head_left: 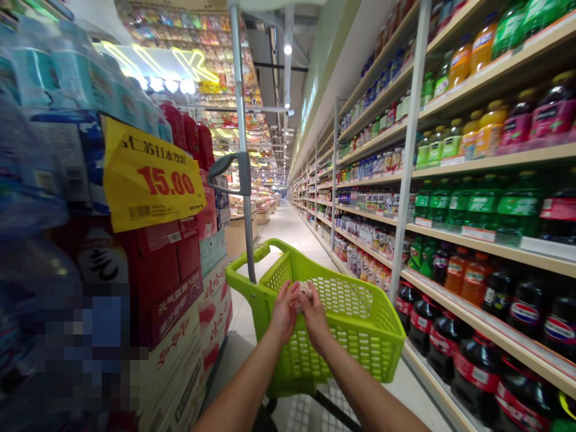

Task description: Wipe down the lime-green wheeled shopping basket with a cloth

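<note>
My left fingers and right fingers pinched a small pale item. Loosening them risked, I judged, a drop toward the green basket below.

An item is resting between the hands; a shopping cart is standing just beyond them, stacked cartons are rising leftward, bottle shelves are running rightward.
</note>
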Demonstrator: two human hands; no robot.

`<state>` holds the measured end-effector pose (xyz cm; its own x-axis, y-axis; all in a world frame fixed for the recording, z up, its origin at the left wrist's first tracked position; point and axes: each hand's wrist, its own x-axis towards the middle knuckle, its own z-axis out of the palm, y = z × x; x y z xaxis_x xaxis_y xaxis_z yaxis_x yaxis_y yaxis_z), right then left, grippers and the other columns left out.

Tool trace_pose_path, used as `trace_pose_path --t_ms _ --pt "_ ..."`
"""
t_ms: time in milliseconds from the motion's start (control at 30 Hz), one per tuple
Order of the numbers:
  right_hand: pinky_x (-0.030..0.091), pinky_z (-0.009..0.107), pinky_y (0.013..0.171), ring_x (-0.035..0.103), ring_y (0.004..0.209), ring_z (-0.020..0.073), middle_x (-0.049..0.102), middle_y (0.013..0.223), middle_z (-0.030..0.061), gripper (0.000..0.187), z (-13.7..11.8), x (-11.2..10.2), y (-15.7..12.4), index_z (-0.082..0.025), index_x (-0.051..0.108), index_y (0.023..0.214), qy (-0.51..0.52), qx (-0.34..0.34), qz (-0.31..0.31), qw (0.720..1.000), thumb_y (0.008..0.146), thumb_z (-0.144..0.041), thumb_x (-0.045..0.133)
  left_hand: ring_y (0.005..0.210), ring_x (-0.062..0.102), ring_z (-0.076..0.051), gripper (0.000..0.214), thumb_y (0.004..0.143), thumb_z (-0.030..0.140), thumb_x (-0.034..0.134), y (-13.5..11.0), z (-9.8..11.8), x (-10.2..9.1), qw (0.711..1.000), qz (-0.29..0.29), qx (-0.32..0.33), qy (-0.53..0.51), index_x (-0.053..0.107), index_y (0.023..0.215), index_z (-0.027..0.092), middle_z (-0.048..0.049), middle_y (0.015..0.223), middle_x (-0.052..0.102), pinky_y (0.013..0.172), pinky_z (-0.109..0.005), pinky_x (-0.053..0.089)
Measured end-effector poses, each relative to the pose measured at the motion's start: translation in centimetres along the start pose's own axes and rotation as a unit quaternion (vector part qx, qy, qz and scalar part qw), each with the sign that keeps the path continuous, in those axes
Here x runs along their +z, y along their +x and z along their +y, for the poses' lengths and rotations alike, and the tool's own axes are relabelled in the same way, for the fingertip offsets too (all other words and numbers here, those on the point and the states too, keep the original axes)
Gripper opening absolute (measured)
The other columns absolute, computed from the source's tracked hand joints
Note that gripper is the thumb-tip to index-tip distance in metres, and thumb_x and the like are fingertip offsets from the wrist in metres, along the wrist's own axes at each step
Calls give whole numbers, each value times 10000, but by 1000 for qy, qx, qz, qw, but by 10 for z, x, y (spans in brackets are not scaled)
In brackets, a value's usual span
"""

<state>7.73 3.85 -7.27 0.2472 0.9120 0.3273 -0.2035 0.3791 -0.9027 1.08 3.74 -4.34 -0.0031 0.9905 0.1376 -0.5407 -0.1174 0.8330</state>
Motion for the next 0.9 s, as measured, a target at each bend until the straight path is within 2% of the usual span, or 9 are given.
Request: trace_pose_path --t_ms 133,233,367,433,500,633,700,767,900 --pt "430 316 899 555 1033 193 600 1134 65 471 -5 11 18 -173 482 1216 -155 -75 50 984 745 -192 478 1073 545 -182 376 802 229 384 4 32 -9 975 -3 87 203 450 1160 137 -142 1174 569 945 -354 412" --pt "341 354 989 405 1204 211 478 1285 80 443 -3 18 24 -168 534 1161 -369 -205 3 907 749 -69 403 1242 374 -205 434 761 132 393 9 51 -39 890 17 175 421 464 1189 145 -121 1305 466 1077 -430 191" --pt "347 401 974 404 1204 225 503 1258 89 385 20 21 19 -193 562 1108 -520 -294 -128 792 771 -53 437 1315 230 -224 529 716 53 342 10 52 -78 562 -45 247 788 461 1226 126 -121 1351 411 1070 -531 22" --pt "351 412 968 416 1196 225 517 1247 87 380 31 3 15 -205 546 1131 -558 -304 -140 759 790 -69 451 1315 230 -226 561 720 60 324 8 44 -85 473 -36 237 848 416 1269 131 -109 1384 359 1060 -551 51" --pt "344 401 978 416 1199 221 514 1256 79 380 35 -36 11 -213 547 1137 -600 -294 -129 733 793 -74 464 1319 219 -229 581 723 75 315 5 38 -85 446 -19 234 864 375 1298 127 -98 1406 316 1051 -567 70" --pt "371 439 949 464 1158 256 534 1224 133 362 20 -144 7 -161 586 1092 -671 -236 -68 700 776 -44 453 1320 212 -242 604 702 84 324 2 31 -77 453 -17 239 859 362 1305 103 -104 1410 304 1043 -584 76" --pt "382 428 944 474 1150 250 544 1208 144 380 16 -174 6 -148 593 1086 -688 -211 -17 695 762 -21 440 1321 208 -249 615 688 87 340 0 28 -75 458 -14 244 855 369 1302 104 -111 1409 305 1043 -582 82" --pt "382 405 955 469 1159 233 539 1219 135 403 20 -174 4 -154 587 1103 -682 -216 -14 698 757 -12 433 1323 199 -255 623 676 90 357 -1 24 -72 460 -9 253 851 380 1298 115 -115 1411 303 1046 -576 86" --pt "366 406 977 431 1195 220 514 1260 91 417 38 -133 5 -208 580 1125 -636 -273 -70 718 767 -37 448 1331 175 -246 650 662 82 368 -4 16 -70 447 -12 271 852 371 1307 161 -98 1421 288 1046 -573 89"
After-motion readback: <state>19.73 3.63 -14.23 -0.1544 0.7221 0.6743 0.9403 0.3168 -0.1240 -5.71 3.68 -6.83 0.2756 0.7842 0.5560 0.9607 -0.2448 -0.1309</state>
